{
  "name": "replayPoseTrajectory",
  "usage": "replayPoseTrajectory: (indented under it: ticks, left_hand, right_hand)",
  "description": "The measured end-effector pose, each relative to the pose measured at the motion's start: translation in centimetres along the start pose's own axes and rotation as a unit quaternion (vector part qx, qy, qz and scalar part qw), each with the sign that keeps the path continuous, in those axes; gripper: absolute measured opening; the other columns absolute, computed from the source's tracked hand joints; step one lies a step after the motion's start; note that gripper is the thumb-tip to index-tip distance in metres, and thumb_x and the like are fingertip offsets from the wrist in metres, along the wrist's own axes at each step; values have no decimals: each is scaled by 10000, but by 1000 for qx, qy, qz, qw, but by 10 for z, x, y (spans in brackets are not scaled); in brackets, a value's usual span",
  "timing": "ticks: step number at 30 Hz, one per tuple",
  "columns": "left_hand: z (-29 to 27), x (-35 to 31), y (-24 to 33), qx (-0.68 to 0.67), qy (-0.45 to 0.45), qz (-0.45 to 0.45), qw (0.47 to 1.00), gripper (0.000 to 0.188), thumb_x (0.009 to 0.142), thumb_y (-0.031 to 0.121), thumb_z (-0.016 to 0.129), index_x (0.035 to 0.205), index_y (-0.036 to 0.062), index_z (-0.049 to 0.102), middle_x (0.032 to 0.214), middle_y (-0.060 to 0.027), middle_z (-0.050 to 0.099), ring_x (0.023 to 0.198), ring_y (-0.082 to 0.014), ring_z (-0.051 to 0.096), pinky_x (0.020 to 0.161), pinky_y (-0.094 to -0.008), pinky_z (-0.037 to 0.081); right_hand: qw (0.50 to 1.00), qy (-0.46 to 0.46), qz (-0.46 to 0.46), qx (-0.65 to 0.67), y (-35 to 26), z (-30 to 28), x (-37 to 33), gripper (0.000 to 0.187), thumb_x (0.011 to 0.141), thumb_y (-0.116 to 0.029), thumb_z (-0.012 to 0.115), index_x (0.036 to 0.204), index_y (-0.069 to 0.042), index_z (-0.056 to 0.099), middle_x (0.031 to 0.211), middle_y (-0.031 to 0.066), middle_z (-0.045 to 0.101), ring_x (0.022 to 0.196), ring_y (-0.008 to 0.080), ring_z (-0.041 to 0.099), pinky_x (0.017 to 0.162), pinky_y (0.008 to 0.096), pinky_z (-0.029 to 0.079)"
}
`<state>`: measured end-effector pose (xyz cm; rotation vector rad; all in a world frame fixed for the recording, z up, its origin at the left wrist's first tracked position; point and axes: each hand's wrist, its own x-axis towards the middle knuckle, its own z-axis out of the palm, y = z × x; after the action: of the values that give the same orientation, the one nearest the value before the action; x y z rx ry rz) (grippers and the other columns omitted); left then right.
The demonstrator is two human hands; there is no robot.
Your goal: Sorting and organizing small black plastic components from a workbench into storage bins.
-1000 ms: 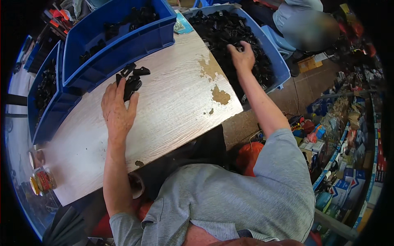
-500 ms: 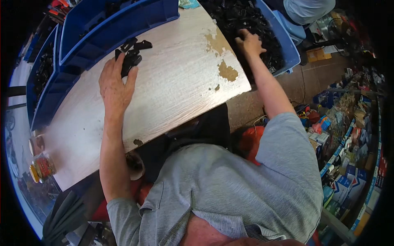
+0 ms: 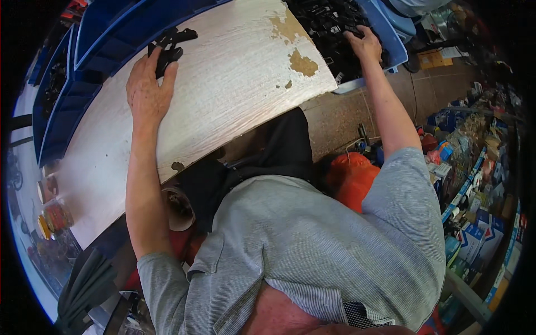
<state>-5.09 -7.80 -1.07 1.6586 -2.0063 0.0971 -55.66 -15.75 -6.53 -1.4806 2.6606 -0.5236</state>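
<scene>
My left hand (image 3: 149, 92) lies on the pale wooden table, thumb and fingers stretched apart. Its fingertips touch a small pile of black plastic parts (image 3: 168, 54), one of which sits between thumb and index finger. Out to the right, my right hand (image 3: 367, 47) reaches into a light blue bin (image 3: 394, 34) full of similar loose black parts (image 3: 329, 33). Its thumb and index finger are apart over the parts, and no held piece can be made out; the other fingertips are partly hidden.
Dark blue bins (image 3: 120, 46) stand along the table's far left side. Two jars, one with a yellow lid (image 3: 54, 220), are at the left edge. The tabletop (image 3: 223, 84) has peeled patches. Cluttered boxes (image 3: 474, 240) fill the right side, and an orange bag (image 3: 352, 177) is beside me.
My right hand has moved rightward within the bin of black parts, its fingers less spread. My left hand stays at the small pile. The whole view has shifted slightly.
</scene>
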Motion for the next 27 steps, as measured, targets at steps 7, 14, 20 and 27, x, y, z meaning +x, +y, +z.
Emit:
replayPoseTrajectory:
  ticks: [7, 14, 20, 27]
  left_hand:
    - [2, 1, 1, 43, 7, 12, 999, 528, 950, 419, 613, 1344, 68, 617, 1275, -222, 630, 1185, -376, 596, 1042, -436, 442]
    - [2, 2, 0, 61, -10, 14, 998, 560, 976, 440, 574, 1379, 53, 587, 1331, -223, 604, 1236, -379, 570, 1068, -430, 424]
    - [4, 4, -5, 69, -28, 1, 997, 594, 993, 468, 532, 1401, 37, 564, 1381, -223, 578, 1290, -383, 531, 1105, -424, 390]
    - [1, 5, 0, 74, -35, -9, 997, 610, 1004, 466, 529, 1378, -14, 573, 1395, -252, 568, 1302, -395, 533, 1116, -408, 383]
  right_hand:
    - [890, 85, -41, 447, 18, -12, -23, 496, 797, -390, 833, 1153, -62, 729, 1046, 77, 726, 985, 196, 675, 850, 314, 507]
    - [797, -34, 40, 601, 30, -37, -67, 309, 925, -300, 717, 1155, -95, 689, 1019, 25, 688, 852, 115, 631, 786, 270, 493]
    - [750, -9, 6, 661, 27, -33, -81, 196, 921, -234, 727, 1038, -78, 722, 900, 6, 683, 779, 110, 634, 725, 249, 481]
    - [820, 86, -86, 559, 22, -24, -83, 151, 866, -150, 767, 935, -23, 724, 727, -29, 638, 666, 49, 551, 616, 223, 440]
